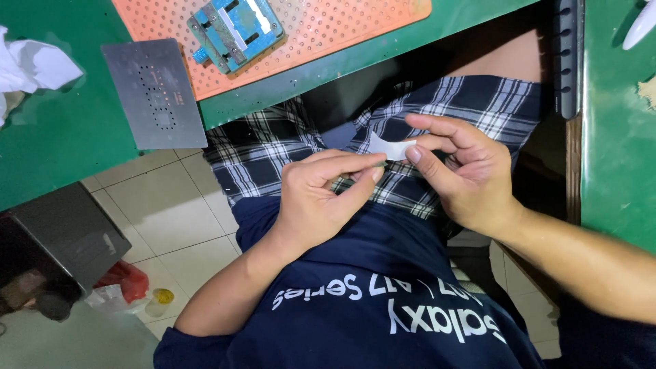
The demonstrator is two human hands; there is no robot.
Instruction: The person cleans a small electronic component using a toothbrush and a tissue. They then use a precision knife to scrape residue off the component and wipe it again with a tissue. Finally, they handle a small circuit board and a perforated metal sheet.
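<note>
navy shirt (383,301) | left hand (318,198) fingertips pinched on white strip (391,148) | right hand (461,174) pinching strip's other end

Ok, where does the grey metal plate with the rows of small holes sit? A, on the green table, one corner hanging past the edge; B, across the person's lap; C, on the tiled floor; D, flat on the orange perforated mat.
A: the grey metal plate lies on the green table, left of the orange perforated mat, with its lower right corner past the table edge above the tiled floor.
</note>
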